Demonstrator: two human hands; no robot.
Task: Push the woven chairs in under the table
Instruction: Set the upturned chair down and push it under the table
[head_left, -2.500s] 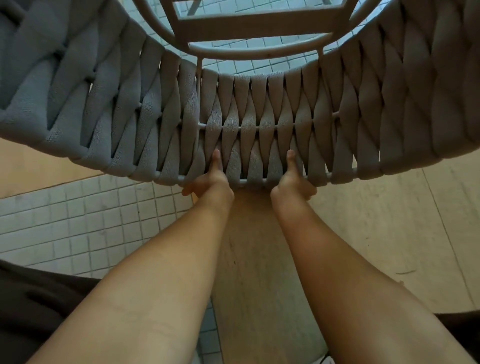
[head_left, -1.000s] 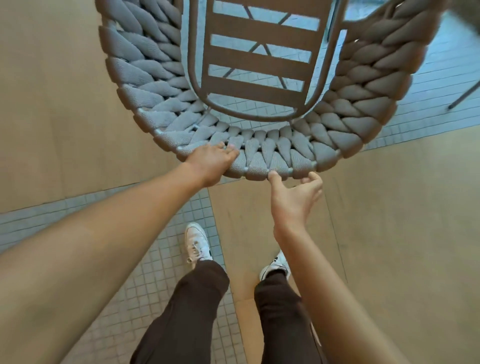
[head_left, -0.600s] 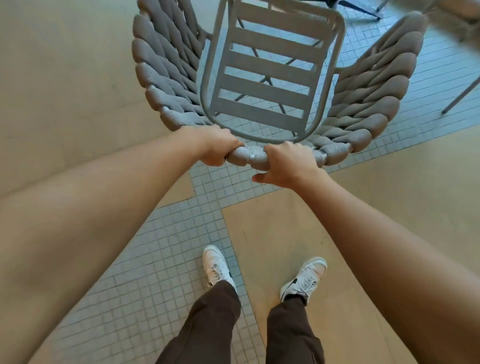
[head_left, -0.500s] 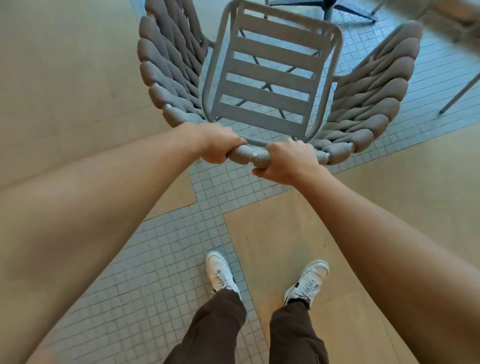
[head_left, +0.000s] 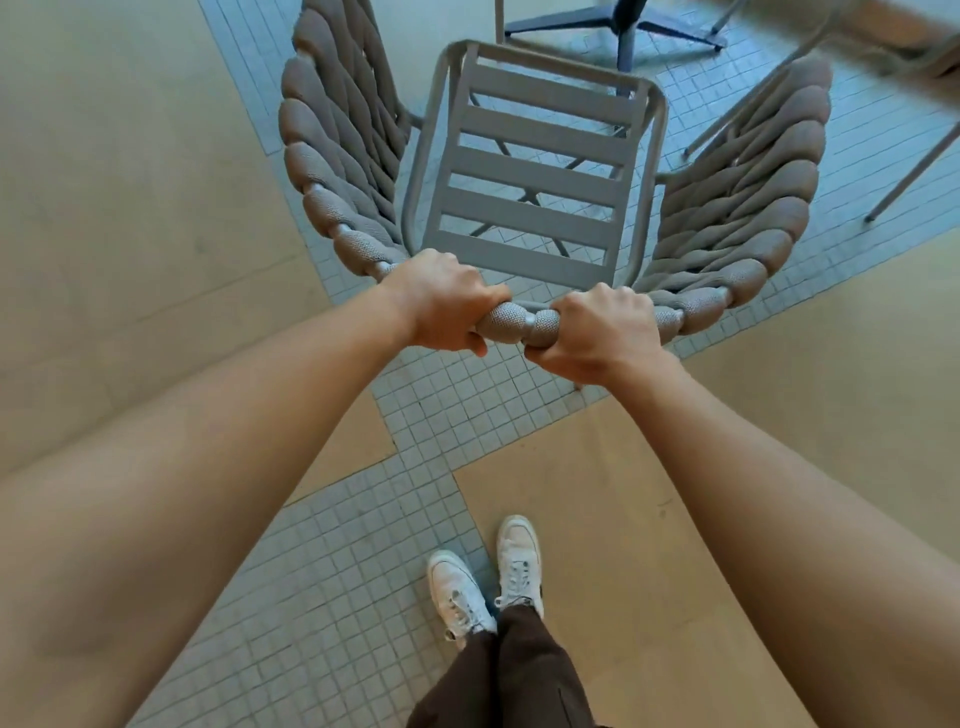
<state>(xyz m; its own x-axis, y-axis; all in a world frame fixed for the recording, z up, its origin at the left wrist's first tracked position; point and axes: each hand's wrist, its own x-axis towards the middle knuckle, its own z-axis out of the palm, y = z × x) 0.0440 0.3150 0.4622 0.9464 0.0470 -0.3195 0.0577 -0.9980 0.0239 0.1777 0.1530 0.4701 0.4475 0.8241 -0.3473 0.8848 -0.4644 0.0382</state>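
At the bottom of the frame stand 2 white shoes (head_left: 485, 582) under dark brown trousers (head_left: 511, 680), close together, one on the grey small tiles and one at the edge of a beige floor panel (head_left: 597, 519). The floor (head_left: 322, 561) is a mix of these tiled strips and beige panels.

From the lower left and lower right corners, 2 bare forearms reach up to the middle of the frame. The left hand (head_left: 441, 306) and the right hand (head_left: 597, 332) are side by side there, both on the top rail of the chair (head_left: 535, 208). The fingers of each hand are curled tight around the rail, with the knuckles up and the thumbs under it. Between the 2 hands a short piece of the woven rail is visible.

The chair fills the upper middle of the frame, seen from above and behind. Its woven back curves away from the hands to the left and to the right like 2 wings of thick grey-brown bands. The seat (head_left: 535, 171) is a frame with 5 flat slats, and the tiles show through the gaps.

Beyond the seat, at the top of the frame, a dark table base (head_left: 626, 31) with spread feet stands on the tiles. The front edge of the seat is near this base. At the upper right, thin metal legs (head_left: 909, 171) of other furniture are visible, but the picture is blurred there.
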